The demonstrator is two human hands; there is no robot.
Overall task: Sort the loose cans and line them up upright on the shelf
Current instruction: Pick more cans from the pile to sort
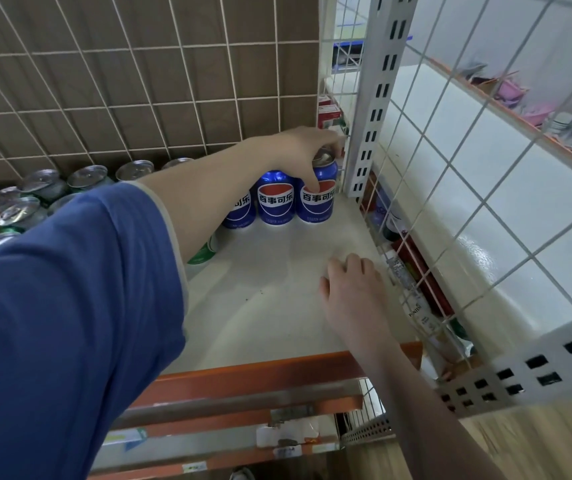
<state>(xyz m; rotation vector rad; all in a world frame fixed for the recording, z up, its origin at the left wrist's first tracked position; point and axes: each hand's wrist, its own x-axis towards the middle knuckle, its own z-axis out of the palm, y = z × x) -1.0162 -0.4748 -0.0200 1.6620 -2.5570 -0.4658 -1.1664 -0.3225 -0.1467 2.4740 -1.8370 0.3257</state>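
The rightmost blue can [317, 199] stands upright at the back right corner of the white shelf [277, 289], close to the perforated upright post [374, 109]. The left hand [303, 147] reaches over it from above: its grip is curled round the can's top, the thumb [310, 183] pressed down the front of the label and the other fingers behind the lid.

Two more blue cans [275, 199] stand upright just beside it to the left in a row along the back, touching or nearly so. Further left, silver-topped green cans [87, 178] crowd the back edge.

The right hand [353, 289] lies near the shelf's right edge by the wire side panel [485, 202], knuckles up, fingers loosely bent, holding nothing.
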